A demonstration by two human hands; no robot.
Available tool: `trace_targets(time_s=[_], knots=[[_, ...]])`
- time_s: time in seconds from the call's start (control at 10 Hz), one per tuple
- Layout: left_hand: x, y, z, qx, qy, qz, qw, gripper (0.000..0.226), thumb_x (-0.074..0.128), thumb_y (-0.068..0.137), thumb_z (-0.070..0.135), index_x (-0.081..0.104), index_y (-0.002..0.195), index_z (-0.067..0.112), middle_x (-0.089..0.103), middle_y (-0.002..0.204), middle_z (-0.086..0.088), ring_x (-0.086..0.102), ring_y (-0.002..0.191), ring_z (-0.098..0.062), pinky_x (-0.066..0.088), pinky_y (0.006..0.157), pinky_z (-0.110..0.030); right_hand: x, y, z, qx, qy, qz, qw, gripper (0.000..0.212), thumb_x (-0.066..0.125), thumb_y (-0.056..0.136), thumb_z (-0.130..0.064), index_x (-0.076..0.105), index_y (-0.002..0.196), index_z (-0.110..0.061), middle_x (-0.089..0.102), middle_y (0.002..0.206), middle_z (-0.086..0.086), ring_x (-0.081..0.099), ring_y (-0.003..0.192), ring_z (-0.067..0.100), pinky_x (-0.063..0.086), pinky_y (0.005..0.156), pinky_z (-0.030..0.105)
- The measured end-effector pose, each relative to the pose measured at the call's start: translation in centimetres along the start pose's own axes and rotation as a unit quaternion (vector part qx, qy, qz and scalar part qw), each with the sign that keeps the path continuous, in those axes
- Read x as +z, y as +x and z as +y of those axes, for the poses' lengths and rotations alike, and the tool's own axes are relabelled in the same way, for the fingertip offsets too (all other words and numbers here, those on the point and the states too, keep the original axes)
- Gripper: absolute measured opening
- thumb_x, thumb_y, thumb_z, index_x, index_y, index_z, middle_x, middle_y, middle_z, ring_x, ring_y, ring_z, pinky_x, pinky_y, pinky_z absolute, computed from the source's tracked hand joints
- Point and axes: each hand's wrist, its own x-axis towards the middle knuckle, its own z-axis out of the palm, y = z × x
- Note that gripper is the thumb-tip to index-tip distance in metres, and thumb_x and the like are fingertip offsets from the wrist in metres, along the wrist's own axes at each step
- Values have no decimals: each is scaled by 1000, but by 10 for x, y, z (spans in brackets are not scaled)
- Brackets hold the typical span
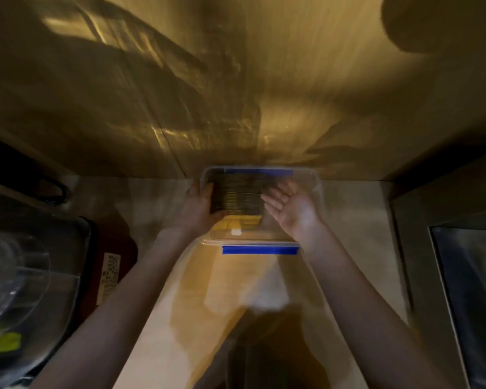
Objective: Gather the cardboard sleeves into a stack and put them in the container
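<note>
A stack of brown cardboard sleeves (pixel 237 196) stands on edge inside a clear plastic container (pixel 316 181) with blue clips, on the counter against the wall. My left hand (pixel 198 209) presses against the stack's left end, fingers over the container's left rim. On the stack's right side my right hand (pixel 288 209) hovers palm up with fingers spread; the picture is blurred, so I cannot tell whether it touches the sleeves.
A yellow patch with a small white piece (pixel 236 231) lies in the container's near part. At left are a dark tray (pixel 91 228) with clear plastic lids and a green item (pixel 2 342). A metal appliance (pixel 466 276) stands at right.
</note>
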Motion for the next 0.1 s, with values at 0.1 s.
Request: trace_targets(time_s=[0.1], knots=[[-24, 1, 14, 46, 6, -6, 999, 54, 52, 86, 32, 34, 135, 17, 44, 137, -15, 46, 121, -30, 42, 97, -40, -1, -39, -31, -53, 80, -81, 992, 32, 39, 93, -21, 53, 116, -3, 63, 113, 19, 61, 105, 29, 46, 90, 37]])
